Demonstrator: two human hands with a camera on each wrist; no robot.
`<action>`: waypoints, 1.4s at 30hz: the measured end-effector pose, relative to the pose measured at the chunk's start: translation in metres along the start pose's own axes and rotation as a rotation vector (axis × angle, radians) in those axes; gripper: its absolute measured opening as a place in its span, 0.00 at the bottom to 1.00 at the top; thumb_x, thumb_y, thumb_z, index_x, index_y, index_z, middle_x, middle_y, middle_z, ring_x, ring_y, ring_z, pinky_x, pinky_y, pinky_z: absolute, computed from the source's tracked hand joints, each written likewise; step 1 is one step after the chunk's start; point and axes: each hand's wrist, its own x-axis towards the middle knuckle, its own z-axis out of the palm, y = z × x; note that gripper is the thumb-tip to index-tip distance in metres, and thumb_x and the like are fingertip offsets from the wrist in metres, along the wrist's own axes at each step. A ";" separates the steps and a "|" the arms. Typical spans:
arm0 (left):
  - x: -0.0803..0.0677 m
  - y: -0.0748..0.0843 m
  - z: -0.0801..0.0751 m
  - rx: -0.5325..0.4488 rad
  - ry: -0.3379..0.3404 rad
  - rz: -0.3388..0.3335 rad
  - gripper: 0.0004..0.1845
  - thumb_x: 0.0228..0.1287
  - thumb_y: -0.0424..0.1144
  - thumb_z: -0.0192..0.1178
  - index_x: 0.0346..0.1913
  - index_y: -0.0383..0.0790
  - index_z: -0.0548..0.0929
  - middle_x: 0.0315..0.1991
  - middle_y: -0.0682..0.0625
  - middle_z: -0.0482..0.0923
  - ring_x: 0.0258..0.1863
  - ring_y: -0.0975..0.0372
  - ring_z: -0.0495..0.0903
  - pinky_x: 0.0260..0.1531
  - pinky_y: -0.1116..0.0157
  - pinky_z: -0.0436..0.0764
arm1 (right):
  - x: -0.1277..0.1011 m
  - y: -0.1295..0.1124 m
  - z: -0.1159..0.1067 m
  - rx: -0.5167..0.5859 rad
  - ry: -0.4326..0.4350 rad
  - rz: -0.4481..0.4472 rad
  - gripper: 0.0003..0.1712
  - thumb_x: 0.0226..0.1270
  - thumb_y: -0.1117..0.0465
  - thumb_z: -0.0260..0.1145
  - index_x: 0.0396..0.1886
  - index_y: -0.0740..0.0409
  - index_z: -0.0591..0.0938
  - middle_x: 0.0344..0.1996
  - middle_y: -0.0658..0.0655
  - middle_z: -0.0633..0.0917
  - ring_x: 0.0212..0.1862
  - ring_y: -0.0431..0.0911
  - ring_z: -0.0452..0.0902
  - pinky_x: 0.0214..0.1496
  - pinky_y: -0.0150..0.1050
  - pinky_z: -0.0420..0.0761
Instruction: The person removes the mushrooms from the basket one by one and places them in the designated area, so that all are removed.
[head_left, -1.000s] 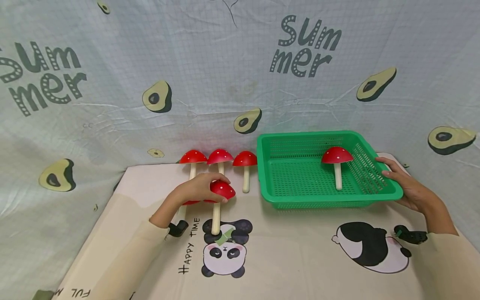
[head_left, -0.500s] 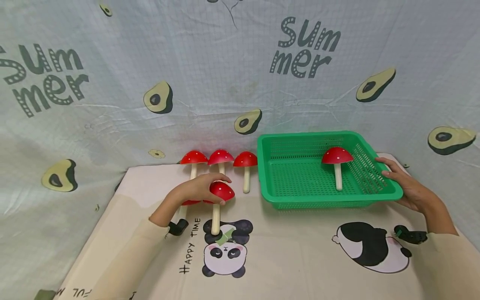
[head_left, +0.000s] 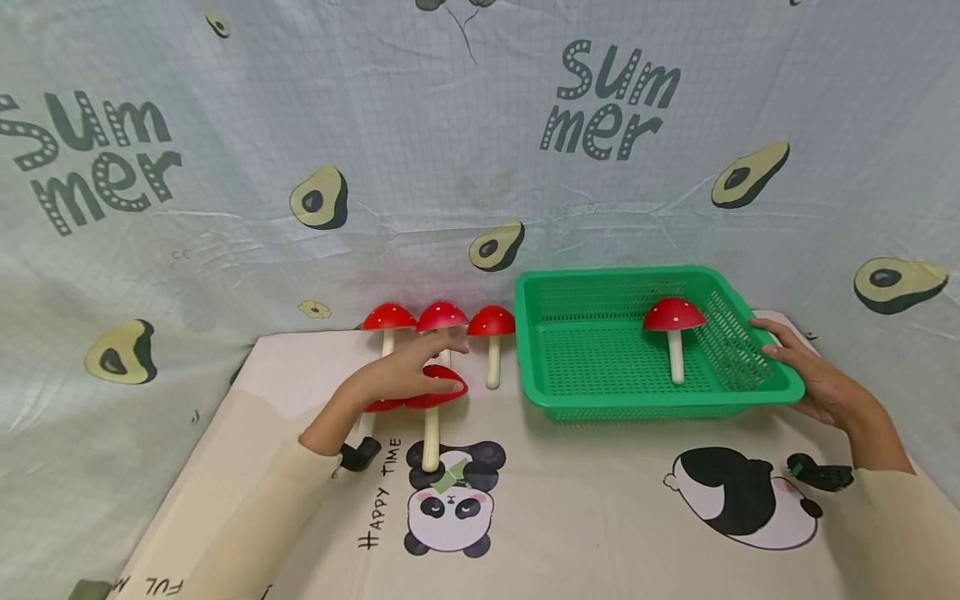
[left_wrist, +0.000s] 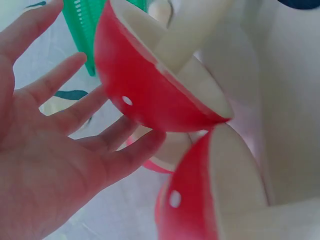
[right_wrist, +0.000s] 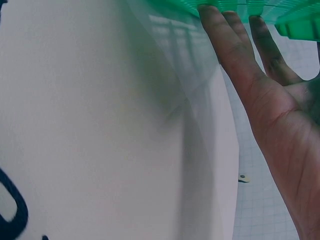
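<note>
My left hand (head_left: pixel 401 373) is over a toy mushroom (head_left: pixel 431 437) with a red, white-dotted cap and a pale stem. In the left wrist view, its fingers (left_wrist: pixel 70 112) are spread and the lower ones touch the red cap (left_wrist: pixel 145 95). A second mushroom (head_left: pixel 382 406) lies right beside that one, partly hidden behind the hand and wrist. At the right, my right hand (head_left: pixel 821 379) rests against the outer side of a green plastic basket (head_left: pixel 667 402), straight fingertips on its wall in the right wrist view. Inside the basket lies one mushroom (head_left: pixel 675 317).
Several more mushrooms stand in a row along the back, such as the one beside the basket (head_left: pixel 492 323). The table (head_left: pixel 585 500) has a panda-print cover. A pale printed curtain (head_left: pixel 420 167) hangs close behind everything.
The left fingers have loosened and spread from the mushroom cap, index finger lifting away. That cap has tipped so its underside edge shows. The right hand stays at the basket.
</note>
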 end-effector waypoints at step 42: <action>0.078 0.087 -0.002 -0.117 0.035 0.233 0.27 0.71 0.40 0.65 0.68 0.36 0.70 0.61 0.47 0.75 0.59 0.56 0.76 0.59 0.55 0.79 | 0.000 -0.002 -0.001 0.035 -0.025 -0.001 0.26 0.86 0.62 0.36 0.74 0.32 0.57 0.56 0.46 0.77 0.48 0.45 0.85 0.45 0.42 0.88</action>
